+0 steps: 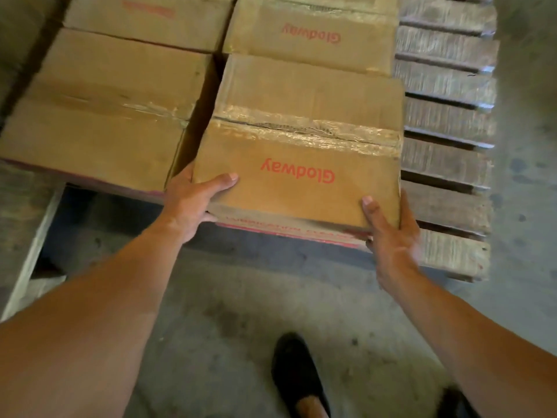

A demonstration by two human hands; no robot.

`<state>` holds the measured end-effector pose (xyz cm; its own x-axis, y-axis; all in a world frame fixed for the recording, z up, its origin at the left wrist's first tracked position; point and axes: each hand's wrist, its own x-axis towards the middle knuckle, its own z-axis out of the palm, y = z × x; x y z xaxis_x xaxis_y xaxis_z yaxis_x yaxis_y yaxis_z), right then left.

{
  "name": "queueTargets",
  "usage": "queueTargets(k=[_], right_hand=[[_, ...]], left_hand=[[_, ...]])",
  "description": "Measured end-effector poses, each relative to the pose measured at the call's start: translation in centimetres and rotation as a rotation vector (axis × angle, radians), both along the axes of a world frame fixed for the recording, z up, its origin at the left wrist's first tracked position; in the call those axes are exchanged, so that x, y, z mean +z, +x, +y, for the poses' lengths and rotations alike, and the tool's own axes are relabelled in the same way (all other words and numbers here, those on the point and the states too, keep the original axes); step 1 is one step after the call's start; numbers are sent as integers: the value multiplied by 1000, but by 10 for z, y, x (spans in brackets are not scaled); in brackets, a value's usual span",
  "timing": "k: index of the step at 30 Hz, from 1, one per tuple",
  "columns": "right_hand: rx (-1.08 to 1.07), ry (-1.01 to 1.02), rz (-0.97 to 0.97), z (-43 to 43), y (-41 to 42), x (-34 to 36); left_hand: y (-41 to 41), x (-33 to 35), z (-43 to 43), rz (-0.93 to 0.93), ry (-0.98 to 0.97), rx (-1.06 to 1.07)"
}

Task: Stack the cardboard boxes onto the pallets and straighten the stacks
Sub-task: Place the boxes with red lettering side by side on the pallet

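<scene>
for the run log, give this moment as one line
left hand: holds box near-left corner | right hand: holds near-right corner | box: at pallet near edge, beside neighbour box

Single wide-angle view from head height, facing forward and steeply down. Close range: forearms entering from the lower corners, left hand (193,203) and right hand (391,233) mid-frame on the nearest cardboard box (301,116). Pallet (446,116) at upper right, floor (241,297) and shoe (295,372) along bottom edge

A slatted wooden pallet (446,122) stands on the concrete floor (241,297). Four taped boxes lie on it, two by two: near-left box (99,116), far-left box (147,16), far-right box (310,34) and near-right box (301,140) at its near edge. Slats show along the right edge.
</scene>
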<state>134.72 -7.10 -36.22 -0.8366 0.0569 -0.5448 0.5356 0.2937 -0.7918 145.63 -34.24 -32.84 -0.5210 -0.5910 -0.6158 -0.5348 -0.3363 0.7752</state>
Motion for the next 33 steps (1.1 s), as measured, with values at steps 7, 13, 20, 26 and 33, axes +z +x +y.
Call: queueTargets(k=[7, 13, 20, 26, 33], right_hand=[[-41, -76, -14, -24, 15, -22], [-6, -20, -6, -41, 21, -27], [85, 74, 21, -47, 21, -21], [155, 157, 33, -53, 23, -19], [284, 185, 19, -45, 16, -18]], left_hand=[[3, -27, -27, 17, -42, 49], [12, -40, 4, -62, -235, 431], [-10, -32, 27, -166, -133, 870], [-8, -35, 16, -187, -215, 765], [-12, -29, 13, -388, -327, 639]])
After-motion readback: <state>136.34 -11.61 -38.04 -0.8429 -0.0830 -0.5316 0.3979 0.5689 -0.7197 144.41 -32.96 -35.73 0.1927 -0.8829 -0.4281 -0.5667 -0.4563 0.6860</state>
